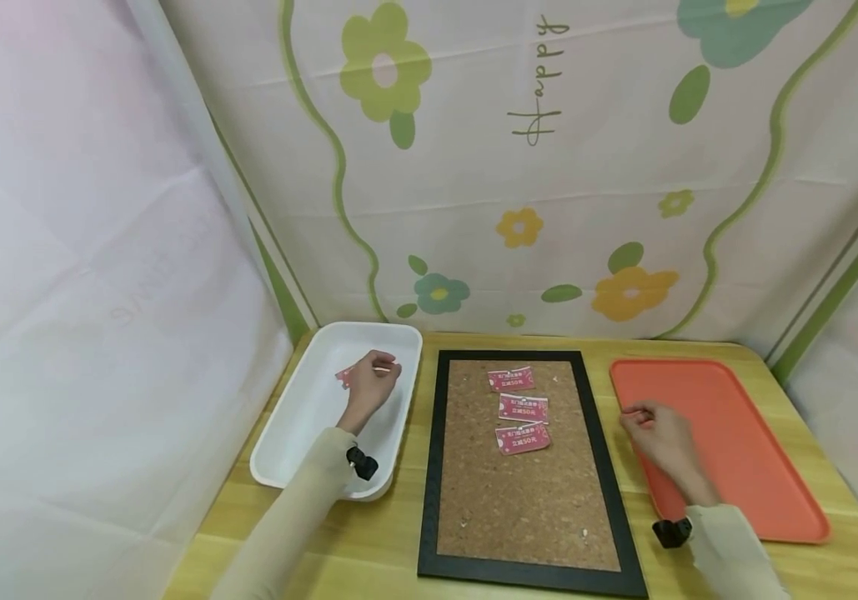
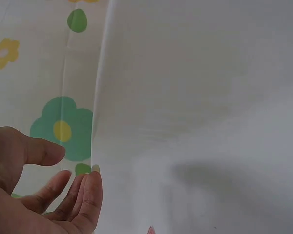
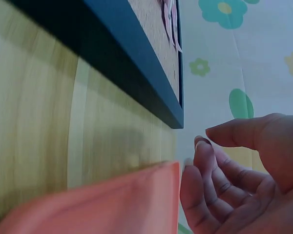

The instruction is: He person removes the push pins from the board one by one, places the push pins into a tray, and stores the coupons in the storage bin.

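My left hand [image 1: 373, 385] hovers over the white tray [image 1: 271, 454], thumb apart from its loosely bent fingers [image 2: 90, 200], with nothing between them. Beside it in the tray lies a pink coupon [image 1: 343, 377], partly hidden by the hand. My right hand [image 1: 661, 437] is over the left edge of the orange tray [image 1: 744, 442]. Its fingers are loosely bent, thumb tip close to the index fingertip, and no object shows in them. Between the hands lies a black-framed cork board [image 1: 522, 508]. Three pink coupons, a top one [image 1: 511, 380], a middle one [image 1: 524, 408] and a lower one [image 1: 523, 438], hang in its upper half.
Small pale spots, one lower left [image 1: 464, 523] and one lower right [image 1: 584, 532], show on the cork. A wooden table [image 1: 391, 542] carries the board and both trays. Behind it hangs a flower-printed curtain [image 1: 466, 167], with a white sheet [image 1: 98, 292] along the left.
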Available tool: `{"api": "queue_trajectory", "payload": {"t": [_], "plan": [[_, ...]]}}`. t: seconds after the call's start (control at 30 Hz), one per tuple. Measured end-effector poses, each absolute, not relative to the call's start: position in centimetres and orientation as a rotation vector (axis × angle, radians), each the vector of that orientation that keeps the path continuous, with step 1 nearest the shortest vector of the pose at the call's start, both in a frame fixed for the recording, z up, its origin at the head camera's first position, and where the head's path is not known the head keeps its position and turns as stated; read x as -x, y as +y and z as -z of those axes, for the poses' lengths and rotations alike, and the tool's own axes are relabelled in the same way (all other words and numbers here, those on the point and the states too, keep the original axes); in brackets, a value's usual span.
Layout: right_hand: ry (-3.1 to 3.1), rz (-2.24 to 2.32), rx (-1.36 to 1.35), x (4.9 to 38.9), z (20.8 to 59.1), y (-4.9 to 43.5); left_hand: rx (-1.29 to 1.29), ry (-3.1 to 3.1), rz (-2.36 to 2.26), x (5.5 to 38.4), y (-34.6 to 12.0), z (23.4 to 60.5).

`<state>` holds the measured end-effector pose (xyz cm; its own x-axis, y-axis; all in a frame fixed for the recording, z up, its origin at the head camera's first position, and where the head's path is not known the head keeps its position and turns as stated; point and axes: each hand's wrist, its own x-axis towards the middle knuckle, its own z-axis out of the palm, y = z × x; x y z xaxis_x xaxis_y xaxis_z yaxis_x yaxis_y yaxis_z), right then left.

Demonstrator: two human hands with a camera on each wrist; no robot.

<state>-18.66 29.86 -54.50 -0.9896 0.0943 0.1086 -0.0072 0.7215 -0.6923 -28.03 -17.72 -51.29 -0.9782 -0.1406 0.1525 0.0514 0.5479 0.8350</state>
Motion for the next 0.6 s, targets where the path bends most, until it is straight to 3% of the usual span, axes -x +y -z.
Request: {"api": "queue_trajectory", "payload": {"t": [0.6], "plan": [[-2.773,-1.250,-0.029,19.7,54.0,26.8,0.212,-2.628,1.378,26.3,-13.6,48.7]]}}
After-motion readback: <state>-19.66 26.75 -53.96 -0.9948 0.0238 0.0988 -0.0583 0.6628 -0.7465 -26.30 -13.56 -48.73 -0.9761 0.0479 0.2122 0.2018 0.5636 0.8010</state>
